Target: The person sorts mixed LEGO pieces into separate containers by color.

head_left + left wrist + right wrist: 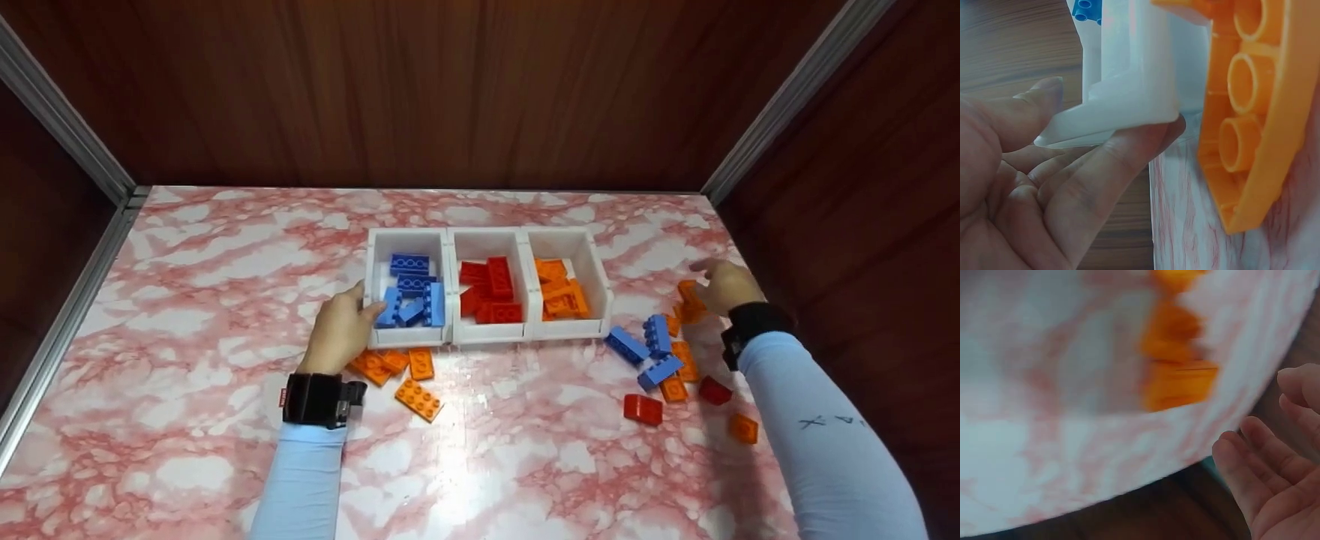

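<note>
My left hand (pixel 341 330) grips the left wall of a white bin (pixel 409 336) that holds several blue bricks (pixel 410 264). Thumb and fingers pinch the bin's rim (pixel 1106 115) from both sides in the left wrist view. Right beside that hand, a large orange brick (pixel 1292 107) fills the view's right side. Over at the table's right edge, my right hand (pixel 731 286) hovers near some orange bricks (pixel 690 301), its fingers loosely bent and holding nothing. Those orange bricks (pixel 1179 385) look blurred in the right wrist view, to the left of the fingertips.
Joined to the blue bin are a middle bin (pixel 487 332) of red bricks and a right bin (pixel 574 328) of orange ones. Loose blue bricks (pixel 627 345), red bricks (pixel 643 409) and orange bricks lie at right. More orange bricks (pixel 418 399) lie in front. Wooden walls (pixel 420 90) enclose the table.
</note>
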### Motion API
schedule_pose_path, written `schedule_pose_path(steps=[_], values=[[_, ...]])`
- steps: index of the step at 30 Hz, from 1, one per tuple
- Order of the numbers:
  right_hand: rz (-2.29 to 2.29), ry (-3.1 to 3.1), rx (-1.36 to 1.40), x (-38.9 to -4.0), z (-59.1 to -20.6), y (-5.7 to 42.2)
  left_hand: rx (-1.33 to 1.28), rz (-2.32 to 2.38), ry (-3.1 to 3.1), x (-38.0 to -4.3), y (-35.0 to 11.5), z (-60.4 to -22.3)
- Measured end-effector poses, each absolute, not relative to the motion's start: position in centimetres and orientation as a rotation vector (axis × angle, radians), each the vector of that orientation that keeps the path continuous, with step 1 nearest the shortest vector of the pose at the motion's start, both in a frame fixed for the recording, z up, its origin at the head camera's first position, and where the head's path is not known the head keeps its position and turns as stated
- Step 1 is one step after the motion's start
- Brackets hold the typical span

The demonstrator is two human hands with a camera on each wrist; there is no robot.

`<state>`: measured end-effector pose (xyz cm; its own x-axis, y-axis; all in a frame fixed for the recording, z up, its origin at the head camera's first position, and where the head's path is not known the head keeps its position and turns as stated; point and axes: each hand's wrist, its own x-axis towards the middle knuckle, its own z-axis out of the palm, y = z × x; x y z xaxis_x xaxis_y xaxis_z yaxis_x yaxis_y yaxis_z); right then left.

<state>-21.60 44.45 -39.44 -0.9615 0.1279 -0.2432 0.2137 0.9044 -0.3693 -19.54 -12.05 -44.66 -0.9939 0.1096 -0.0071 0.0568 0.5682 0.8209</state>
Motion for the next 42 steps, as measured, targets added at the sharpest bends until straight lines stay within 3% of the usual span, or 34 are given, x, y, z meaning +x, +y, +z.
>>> schedule_pose_path(steps=[10, 27, 32, 42], values=[[-0.617, 2.820, 0.359, -20.5, -43.2, 45.5, 0.139, 1.418, 2.734, -19.6, -12.1, -44.8], [-0.728, 2.886, 0.533, -21.2, -41.2, 43.6, 0.156, 1.420, 2.752, -19.6, -12.1, -44.8], [-0.688, 3.195, 0.259, -22.6, -38.7, 40.6, 0.120, 1.414, 2.747, -19.5, -12.4, -44.7], [-0.564, 3.096, -0.717, -22.8, -37.0, 32.4, 0.148, 1.407, 2.762, -19.5, -12.0, -44.8]])
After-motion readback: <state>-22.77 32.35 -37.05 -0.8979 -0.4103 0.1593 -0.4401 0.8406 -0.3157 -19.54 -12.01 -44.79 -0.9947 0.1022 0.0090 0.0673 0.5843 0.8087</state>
